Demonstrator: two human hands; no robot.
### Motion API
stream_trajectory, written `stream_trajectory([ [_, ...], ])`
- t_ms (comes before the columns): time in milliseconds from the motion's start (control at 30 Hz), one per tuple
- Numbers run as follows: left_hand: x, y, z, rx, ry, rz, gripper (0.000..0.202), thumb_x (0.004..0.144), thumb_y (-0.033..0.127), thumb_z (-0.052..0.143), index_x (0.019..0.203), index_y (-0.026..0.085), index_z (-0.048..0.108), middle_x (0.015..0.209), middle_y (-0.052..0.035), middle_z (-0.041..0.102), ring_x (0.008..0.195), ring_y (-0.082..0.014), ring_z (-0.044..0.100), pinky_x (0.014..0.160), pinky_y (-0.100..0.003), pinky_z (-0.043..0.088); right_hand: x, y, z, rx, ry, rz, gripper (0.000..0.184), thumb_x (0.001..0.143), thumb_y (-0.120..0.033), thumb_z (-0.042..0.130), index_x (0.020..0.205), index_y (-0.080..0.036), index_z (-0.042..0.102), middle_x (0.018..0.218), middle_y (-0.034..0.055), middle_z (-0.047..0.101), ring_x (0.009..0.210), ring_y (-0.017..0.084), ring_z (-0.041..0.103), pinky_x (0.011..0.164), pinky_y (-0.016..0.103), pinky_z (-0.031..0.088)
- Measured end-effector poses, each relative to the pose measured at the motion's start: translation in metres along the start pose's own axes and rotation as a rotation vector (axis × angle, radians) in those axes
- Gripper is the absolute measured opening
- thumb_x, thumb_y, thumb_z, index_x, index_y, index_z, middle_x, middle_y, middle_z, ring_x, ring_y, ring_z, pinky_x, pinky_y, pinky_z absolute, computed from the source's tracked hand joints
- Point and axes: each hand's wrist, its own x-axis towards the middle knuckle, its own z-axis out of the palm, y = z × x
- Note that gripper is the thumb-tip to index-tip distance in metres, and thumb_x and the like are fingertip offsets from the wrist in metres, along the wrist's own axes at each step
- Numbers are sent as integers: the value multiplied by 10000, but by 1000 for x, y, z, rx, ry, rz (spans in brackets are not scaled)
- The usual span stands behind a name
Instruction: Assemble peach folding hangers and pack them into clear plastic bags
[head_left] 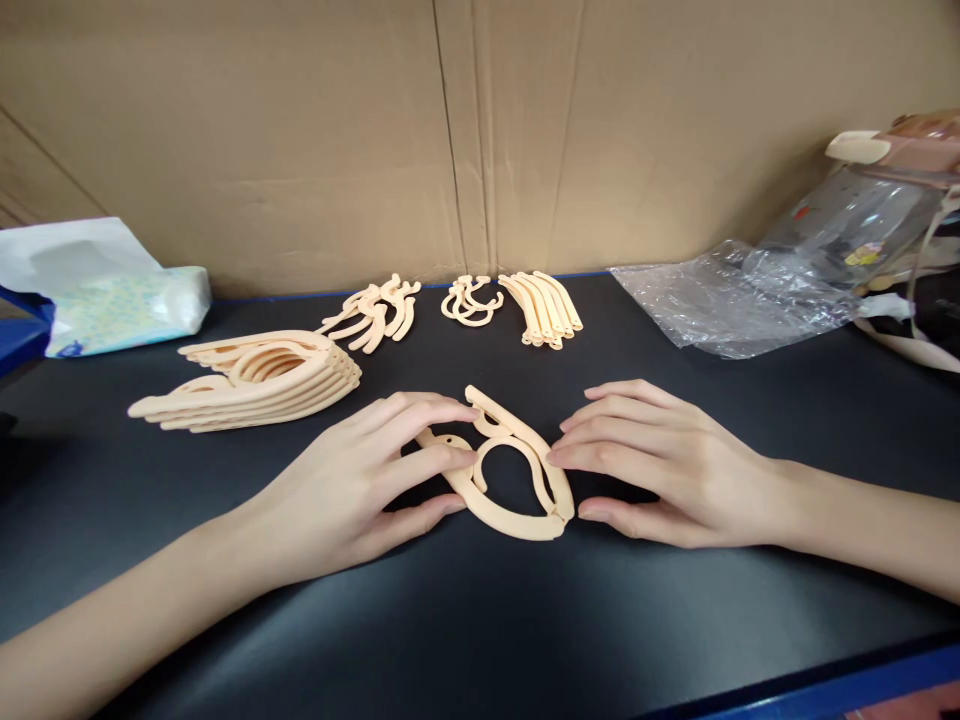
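A cream plastic folding hanger lies folded on the black table in front of me, its hook curled between the two arms. My left hand grips its left side, with the thumb at the near edge and the fingers across the top. At the hanger's right edge is my right hand, fingers stretched out and slightly apart. One of its fingertips touches the right arm of the hanger, and the thumb is close to the pivot end. No object is held in the right hand.
A stack of folded hangers sits at left. Along the back lie loose hanger arms, several hooks and a row of arms. A tissue pack, a clear plastic bag and a bottle flank them before a cardboard wall.
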Motion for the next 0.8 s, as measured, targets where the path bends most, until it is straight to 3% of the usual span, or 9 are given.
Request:
stream_trajectory([
  [367, 1, 11, -3, -4, -20, 40, 170, 921, 211, 595, 1091, 218, 603, 1321, -80, 611, 1205, -222, 560, 1022, -344, 456, -4, 3, 3, 50, -78, -59, 391, 953, -444, 562, 1162, -122, 636, 1168, 148, 706, 1175, 228, 622, 1037, 398, 461],
  [600, -6, 24, -1, -112, -164, -97, 707, 834, 232, 581, 1491, 191, 321, 1533, -120, 425, 1424, -270, 364, 1124, -426, 394, -5, 1, 1, 93, -193, -90, 484, 964, -443, 553, 1309, -105, 576, 1428, 144, 569, 1365, 238, 493, 1135, 416, 386],
  [700, -6, 29, -3, -133, -213, -87, 778, 798, 183, 578, 1516, 203, 279, 1547, -113, 409, 1420, -275, 369, 1113, -434, 404, -4, 1, 1, 104, -246, -99, 494, 978, -427, 534, 1359, -113, 544, 1472, 138, 526, 1397, 237, 453, 1145, 417, 375],
  [800, -3, 30, -5, -132, -217, -63, 733, 817, 245, 627, 1483, 201, 323, 1468, -109, 507, 1360, -273, 440, 1083, -416, 420, -3, 1, 1, 113, -214, -99, 507, 975, -440, 538, 1364, -115, 538, 1467, 155, 525, 1370, 233, 477, 1113, 396, 407],
])
